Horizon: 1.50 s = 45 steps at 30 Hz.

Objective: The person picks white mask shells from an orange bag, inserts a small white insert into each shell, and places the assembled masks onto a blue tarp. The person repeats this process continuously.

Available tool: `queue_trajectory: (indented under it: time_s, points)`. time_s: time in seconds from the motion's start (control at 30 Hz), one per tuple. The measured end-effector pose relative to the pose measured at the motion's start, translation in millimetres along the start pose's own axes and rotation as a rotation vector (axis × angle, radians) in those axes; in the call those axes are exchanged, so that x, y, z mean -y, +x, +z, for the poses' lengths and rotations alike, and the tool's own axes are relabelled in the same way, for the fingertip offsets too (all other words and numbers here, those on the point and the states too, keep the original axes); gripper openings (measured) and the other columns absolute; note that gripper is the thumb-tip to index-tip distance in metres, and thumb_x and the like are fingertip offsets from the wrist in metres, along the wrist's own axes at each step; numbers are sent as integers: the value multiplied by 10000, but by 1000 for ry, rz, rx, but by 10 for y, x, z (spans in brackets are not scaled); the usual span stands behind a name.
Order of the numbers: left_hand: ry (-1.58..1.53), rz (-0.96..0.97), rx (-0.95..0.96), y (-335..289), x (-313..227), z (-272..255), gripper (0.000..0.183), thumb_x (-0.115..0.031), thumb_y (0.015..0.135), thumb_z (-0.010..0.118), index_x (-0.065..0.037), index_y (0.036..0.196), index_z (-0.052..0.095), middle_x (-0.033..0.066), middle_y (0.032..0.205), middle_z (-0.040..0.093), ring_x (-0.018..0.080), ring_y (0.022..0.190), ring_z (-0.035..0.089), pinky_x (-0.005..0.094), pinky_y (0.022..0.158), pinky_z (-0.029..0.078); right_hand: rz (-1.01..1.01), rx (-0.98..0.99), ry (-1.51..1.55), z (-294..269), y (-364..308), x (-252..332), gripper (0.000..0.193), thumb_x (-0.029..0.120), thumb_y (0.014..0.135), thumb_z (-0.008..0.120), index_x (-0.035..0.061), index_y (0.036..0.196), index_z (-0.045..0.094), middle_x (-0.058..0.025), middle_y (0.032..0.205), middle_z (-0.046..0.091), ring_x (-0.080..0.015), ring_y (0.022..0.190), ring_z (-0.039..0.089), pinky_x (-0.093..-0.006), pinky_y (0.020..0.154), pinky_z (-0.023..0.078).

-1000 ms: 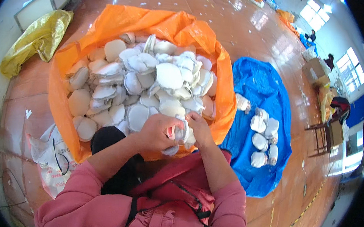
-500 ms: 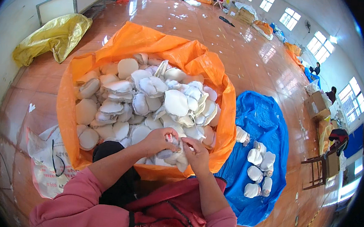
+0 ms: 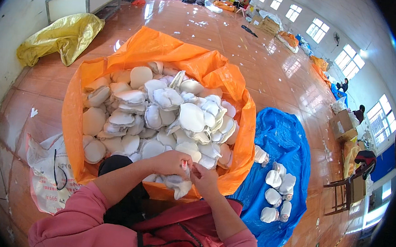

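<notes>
Above the near rim of a large orange sack (image 3: 77,127), my two hands meet around a bunch of white padded fabric pieces (image 3: 178,186). My left hand (image 3: 172,162) is closed on the bunch from its left side. A small red-and-white item (image 3: 184,164) shows at its fingers, too small to name. The fingers of my right hand (image 3: 205,179) are pinched together at the top of the bunch; what lies between them is hidden. Inside the sack is a heap of loose white and cream rounded pads (image 3: 191,117).
To the right a blue sheet (image 3: 281,135) bears several white bundles (image 3: 274,178). A printed white sack (image 3: 45,176) lies at the left, a yellow sack (image 3: 64,36) beyond it. A wooden chair (image 3: 343,190) stands far right. Other people sit in the background.
Both hands have shifted slightly left and down with the bunch, which hangs lower and more fully in view. The whole view has tilted a little.
</notes>
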<state>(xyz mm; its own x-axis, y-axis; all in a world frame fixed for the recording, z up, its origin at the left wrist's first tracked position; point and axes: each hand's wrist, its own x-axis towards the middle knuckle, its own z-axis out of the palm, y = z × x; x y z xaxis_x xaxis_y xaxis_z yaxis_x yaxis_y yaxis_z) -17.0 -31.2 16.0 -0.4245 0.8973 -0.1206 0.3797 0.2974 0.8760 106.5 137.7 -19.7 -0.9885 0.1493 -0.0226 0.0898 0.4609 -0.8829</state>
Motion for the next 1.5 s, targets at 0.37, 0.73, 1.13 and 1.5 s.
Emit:
queue_trajectory:
  time_s: [0.37,0.73,1.13,1.5]
  points:
    - [473,81,281,-33,-68,166,433,-379,689,751,-131,1012,603,157,890,659,382,872,624,484,733,471,-50,111,-199,227,0,-477,176,113,807,590,13,942,644,-241,908,652,-424,911,624,-470,759,497]
    - [576,524,83,-30,-64,200,199,-137,774,615,-156,971,600,87,915,616,323,903,607,452,745,487,5,215,-191,-8,140,-520,174,158,824,621,30,926,680,-158,827,694,-287,797,671,-384,696,503]
    - [491,573,-222,-40,61,3,260,-136,727,692,-148,980,635,77,904,622,311,886,601,412,753,491,527,302,1065,-303,194,-328,449,-72,660,525,85,1079,568,-17,946,606,-188,838,638,-318,675,540]
    - [-501,174,-405,104,6,-6,370,-50,774,787,-112,1086,600,-60,944,537,58,860,488,219,754,425,102,-24,761,-371,190,122,151,158,928,548,113,1073,544,-28,952,584,-161,824,578,-286,738,483]
